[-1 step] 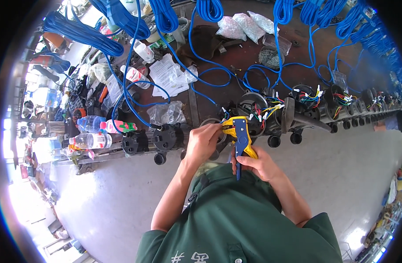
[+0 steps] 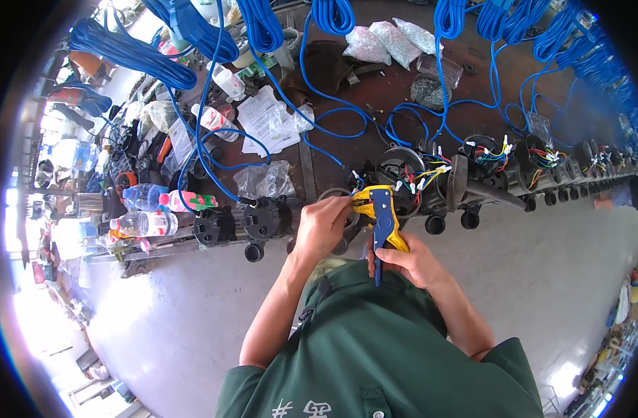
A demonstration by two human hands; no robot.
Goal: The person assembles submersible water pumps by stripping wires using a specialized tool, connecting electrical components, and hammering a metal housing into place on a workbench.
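My right hand (image 2: 411, 262) is closed round the handles of a blue and yellow wire stripper (image 2: 384, 221), held upright at the bench edge. The tool's yellow jaws point left, toward the fingertips of my left hand (image 2: 324, 226). Those fingers are pinched together right at the jaws, and what they hold is hidden. Just behind the tool lies an open round motor housing (image 2: 400, 169) with coloured wires (image 2: 430, 175) ending in white connectors. A blue cable (image 2: 336, 159) runs to the bench edge near my left hand.
Two closed black housings (image 2: 267, 217) stand left of my hands. A hammer (image 2: 465, 184) rests on the right, before more open housings (image 2: 535, 161). Coiled blue cables (image 2: 263, 24) hang above. Bottles (image 2: 148, 223), papers (image 2: 267, 122) and bags of small parts (image 2: 395, 43) lie about the bench.
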